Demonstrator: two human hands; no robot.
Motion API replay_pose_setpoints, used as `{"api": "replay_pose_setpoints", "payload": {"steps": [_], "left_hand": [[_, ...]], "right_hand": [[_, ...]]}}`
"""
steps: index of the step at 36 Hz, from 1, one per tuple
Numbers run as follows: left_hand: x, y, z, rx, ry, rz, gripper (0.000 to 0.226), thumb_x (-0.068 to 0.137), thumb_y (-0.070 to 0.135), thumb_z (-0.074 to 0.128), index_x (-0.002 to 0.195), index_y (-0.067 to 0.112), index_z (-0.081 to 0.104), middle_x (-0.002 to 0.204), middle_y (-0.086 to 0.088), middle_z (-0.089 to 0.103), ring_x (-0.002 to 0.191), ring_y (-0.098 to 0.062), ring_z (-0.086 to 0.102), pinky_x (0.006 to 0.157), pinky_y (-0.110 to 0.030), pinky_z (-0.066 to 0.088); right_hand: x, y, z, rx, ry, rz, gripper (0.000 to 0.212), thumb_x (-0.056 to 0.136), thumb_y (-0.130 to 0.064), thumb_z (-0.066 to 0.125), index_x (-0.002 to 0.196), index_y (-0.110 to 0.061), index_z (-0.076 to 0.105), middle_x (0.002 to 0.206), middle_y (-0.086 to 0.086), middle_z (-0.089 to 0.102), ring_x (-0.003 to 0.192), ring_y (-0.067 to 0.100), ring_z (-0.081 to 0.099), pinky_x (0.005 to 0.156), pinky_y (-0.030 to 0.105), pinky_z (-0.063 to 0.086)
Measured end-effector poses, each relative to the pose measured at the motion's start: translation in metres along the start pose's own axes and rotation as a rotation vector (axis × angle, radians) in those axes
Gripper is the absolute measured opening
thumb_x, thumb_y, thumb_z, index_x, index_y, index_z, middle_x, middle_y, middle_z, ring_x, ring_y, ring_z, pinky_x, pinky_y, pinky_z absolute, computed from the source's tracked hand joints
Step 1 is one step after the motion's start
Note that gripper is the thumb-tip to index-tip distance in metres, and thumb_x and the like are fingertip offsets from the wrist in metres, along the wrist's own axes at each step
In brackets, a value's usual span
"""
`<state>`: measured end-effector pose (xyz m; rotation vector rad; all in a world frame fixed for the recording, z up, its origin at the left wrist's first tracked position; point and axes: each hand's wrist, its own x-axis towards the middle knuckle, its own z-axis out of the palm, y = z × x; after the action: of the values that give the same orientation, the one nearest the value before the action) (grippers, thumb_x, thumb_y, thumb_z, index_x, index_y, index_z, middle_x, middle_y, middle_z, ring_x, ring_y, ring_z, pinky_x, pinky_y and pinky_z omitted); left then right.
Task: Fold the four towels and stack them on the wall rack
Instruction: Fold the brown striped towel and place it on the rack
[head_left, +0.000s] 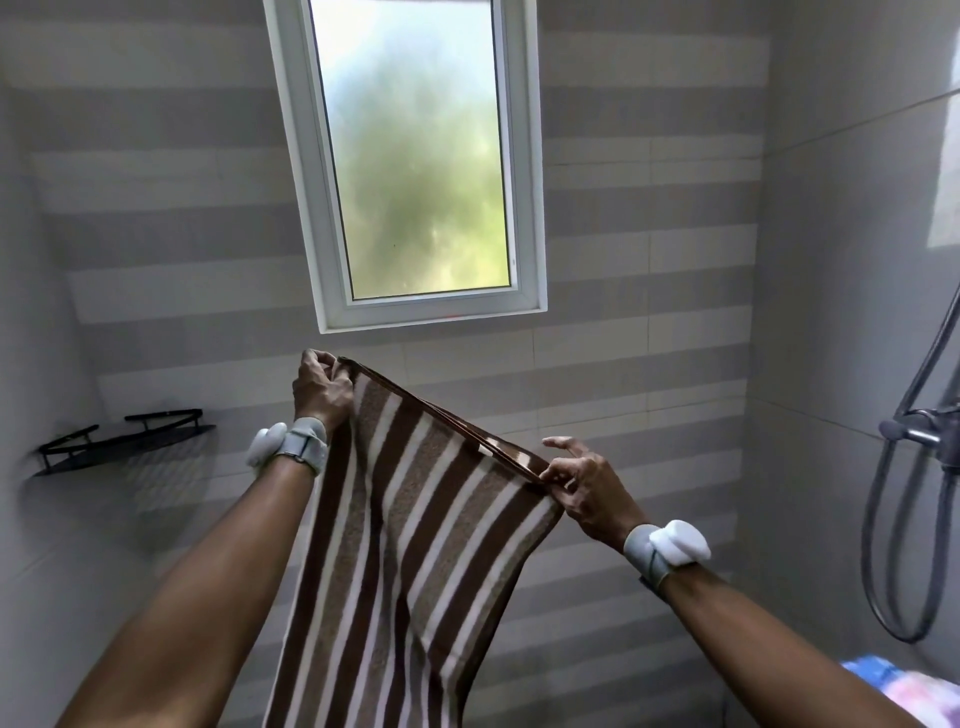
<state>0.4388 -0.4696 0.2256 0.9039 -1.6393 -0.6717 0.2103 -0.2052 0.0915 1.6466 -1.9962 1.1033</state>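
Head view: striped towel (415, 545), brown, tan and white, is held up in the air in front of the tiled wall (649, 260), just below the window (415, 156). Its top edge shows stacked layers, so it's doubled over. That edge runs straight between the two hands and slopes down from left to right. The rest hangs between the forearms and runs off the bottom of the frame.

Left hand (322, 389): fingers curled tight round the towel's upper-left corner, the higher end.

Right hand (587, 488): thumb and fingers pinch the upper-right corner, the lower end. Forefinger sticks out straight above the edge, off the cloth.

Each wrist carries a grey band with a white pod: left wrist band (291, 447), right wrist band (665, 545).

Black corner rack (124, 441) is fixed in the wall corner on the left, well apart from the towel, about level with the left wrist.

Shower mixer (914, 431) sits on the right wall, with the hose (878, 545) looping below it.

Bottom-right corner: a patch of blue, pink and white fabric (909, 686), blurred and cut off by the frame. Can't tell what it is.
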Motion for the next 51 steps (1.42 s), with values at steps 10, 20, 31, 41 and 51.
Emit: {"api": "replay_pose_setpoints", "payload": {"steps": [10, 20, 31, 41, 51], "left_hand": [[0.002, -0.007, 0.006, 0.017, -0.048, -0.026, 0.012, 0.095, 0.019, 0.057, 0.102, 0.015, 0.048, 0.099, -0.006, 0.058, 0.089, -0.025, 0.055, 0.079, -0.029, 0.039], [0.02, -0.035, -0.005, 0.02, -0.397, 0.069, 0.015, 0.095, 0.006, 0.06, 0.092, 0.018, 0.069, 0.097, -0.009, 0.072, 0.091, -0.021, 0.065, 0.097, -0.038, 0.049], [0.012, -0.013, 0.007, 0.36, -0.656, 0.09, 0.012, 0.094, 0.001, 0.059, 0.097, 0.009, 0.067, 0.08, -0.012, 0.07, 0.061, -0.016, 0.065, 0.052, -0.019, 0.051], [0.009, 0.014, 0.011, 0.194, -0.758, 0.062, 0.012, 0.091, 0.0, 0.062, 0.082, 0.007, 0.065, 0.075, -0.014, 0.067, 0.052, -0.012, 0.066, 0.05, -0.022, 0.057], [0.002, 0.03, 0.007, 0.23, -0.926, 0.067, 0.02, 0.091, 0.023, 0.069, 0.086, 0.004, 0.073, 0.077, -0.013, 0.075, 0.065, -0.015, 0.073, 0.054, -0.019, 0.056]], "right_hand": [[0.006, -0.003, -0.012, 0.086, 0.003, 0.195, 0.009, 0.08, -0.015, 0.077, 0.081, -0.023, 0.078, 0.082, -0.009, 0.074, 0.073, 0.002, 0.068, 0.071, 0.015, 0.052], [0.067, 0.007, -0.085, 0.08, -0.051, 0.302, 0.011, 0.08, -0.012, 0.075, 0.085, -0.021, 0.079, 0.083, -0.005, 0.077, 0.079, 0.009, 0.071, 0.075, 0.022, 0.054], [0.098, -0.003, -0.115, -0.205, -0.127, 0.339, 0.019, 0.081, -0.008, 0.065, 0.089, -0.021, 0.077, 0.091, 0.002, 0.074, 0.084, 0.017, 0.068, 0.073, 0.02, 0.048], [0.102, -0.011, -0.137, -0.255, -0.083, 0.305, 0.022, 0.079, -0.001, 0.053, 0.092, -0.013, 0.067, 0.088, 0.005, 0.07, 0.079, 0.021, 0.062, 0.069, 0.023, 0.046], [0.081, 0.011, -0.135, -0.331, -0.133, 0.347, 0.007, 0.088, -0.022, 0.066, 0.081, -0.024, 0.068, 0.08, 0.0, 0.069, 0.075, 0.022, 0.069, 0.066, 0.026, 0.05]]}}
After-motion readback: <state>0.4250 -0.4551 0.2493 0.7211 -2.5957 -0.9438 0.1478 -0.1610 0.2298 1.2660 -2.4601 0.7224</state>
